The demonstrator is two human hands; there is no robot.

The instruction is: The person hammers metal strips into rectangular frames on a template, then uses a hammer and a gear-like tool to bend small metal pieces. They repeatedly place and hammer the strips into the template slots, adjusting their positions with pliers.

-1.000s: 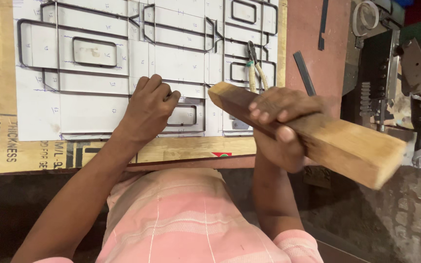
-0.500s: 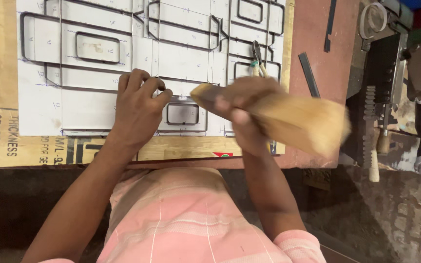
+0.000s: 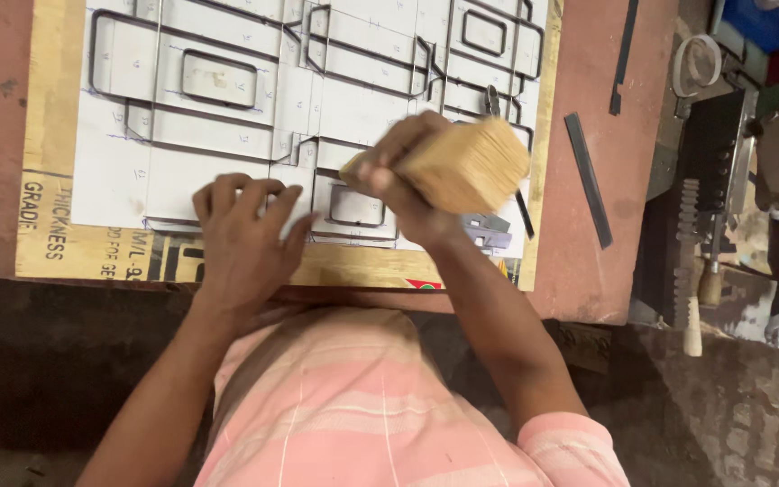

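The right hand was clenched around a wooden block, fingers wrapped over its near end; the block was blurred and stuck out to the right of the hand, held just above the board. Directly beneath that hand lay a small rectangular loop of steel rule set into the white die board. Just to the left, the left hand rested flat and open on the board, fingers spread and pointing away from the person, grasping nothing, its fingertips touching the white sheet beside the loop. Beyond both hands, more dark bent strips traced larger outlines across the sheet. The white sheet sat on a plywood panel, which lay on a reddish table. Farther right of the right hand, a flat metal strip lay on the table, well apart from the block.
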